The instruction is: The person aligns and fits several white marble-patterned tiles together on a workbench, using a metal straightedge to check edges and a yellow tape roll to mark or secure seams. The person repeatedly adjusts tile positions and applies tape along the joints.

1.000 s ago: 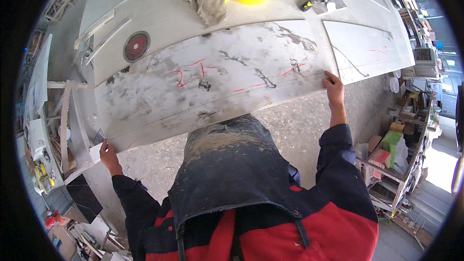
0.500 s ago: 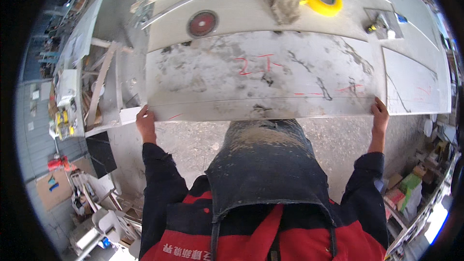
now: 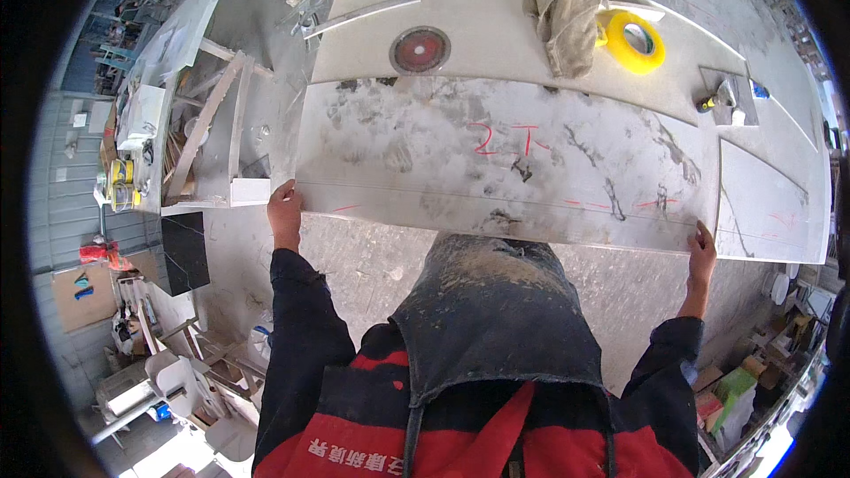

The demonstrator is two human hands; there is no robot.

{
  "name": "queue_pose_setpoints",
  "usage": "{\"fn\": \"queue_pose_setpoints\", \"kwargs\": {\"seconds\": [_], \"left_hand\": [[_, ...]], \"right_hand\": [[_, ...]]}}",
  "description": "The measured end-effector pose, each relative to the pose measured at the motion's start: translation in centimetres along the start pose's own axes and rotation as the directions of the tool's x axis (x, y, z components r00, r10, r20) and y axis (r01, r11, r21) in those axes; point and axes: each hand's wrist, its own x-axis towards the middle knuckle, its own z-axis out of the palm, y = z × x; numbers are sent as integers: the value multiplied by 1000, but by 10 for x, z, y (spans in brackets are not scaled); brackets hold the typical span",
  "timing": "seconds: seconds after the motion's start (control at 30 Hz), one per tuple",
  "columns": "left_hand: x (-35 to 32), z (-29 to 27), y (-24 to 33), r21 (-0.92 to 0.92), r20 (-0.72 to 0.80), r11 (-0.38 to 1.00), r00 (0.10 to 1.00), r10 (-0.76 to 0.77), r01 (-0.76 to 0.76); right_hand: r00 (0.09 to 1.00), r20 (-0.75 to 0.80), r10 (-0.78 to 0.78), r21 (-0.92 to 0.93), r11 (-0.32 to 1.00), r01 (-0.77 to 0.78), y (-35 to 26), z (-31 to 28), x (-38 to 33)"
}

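A long white stone slab (image 3: 425,150) with grey marbling, dark smudges and red pen marks lies across the worktable before me. My left hand (image 3: 285,215) is closed on its near left corner, the thumb on the edge. At the near right corner, my right hand (image 3: 702,252) grips the same slab, its fingertips over the edge. The undersides of both grips are hidden. A thin line runs along the slab close to its near edge. Just right of it lies a smaller marbled slab piece (image 3: 770,204), which neither hand holds.
Beyond the slab lie a red-centred cutting disc (image 3: 420,50), a crumpled grey-brown cloth (image 3: 567,18), a yellow tape roll (image 3: 636,42) and a scraper (image 3: 719,96). Narrow strips (image 3: 363,16) sit at the far left. A wooden frame (image 3: 212,124) stands left of the table.
The whole view has turned and shifted, so the table and slabs appear lower and tilted down to the right. Both hands keep their hold at the slab's corners.
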Motion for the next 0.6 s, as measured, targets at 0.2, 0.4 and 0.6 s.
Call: {"fn": "queue_pose_setpoints", "kwargs": {"seconds": [0.2,0.4,0.6], "left_hand": [[5,0,-12,-65,17,996,998,-63,64],[4,-2,0,11,9,1000,1000,2,-2],[8,1,4,-27,5,1000,1000,11,-11]], "right_hand": [[999,-39,7,-11,1000,-8,-10,0,-8],[1000,-14,24,66,998,-23,1,1,-2],[1000,-12,15,103,995,-14,7,0,-1]]}}
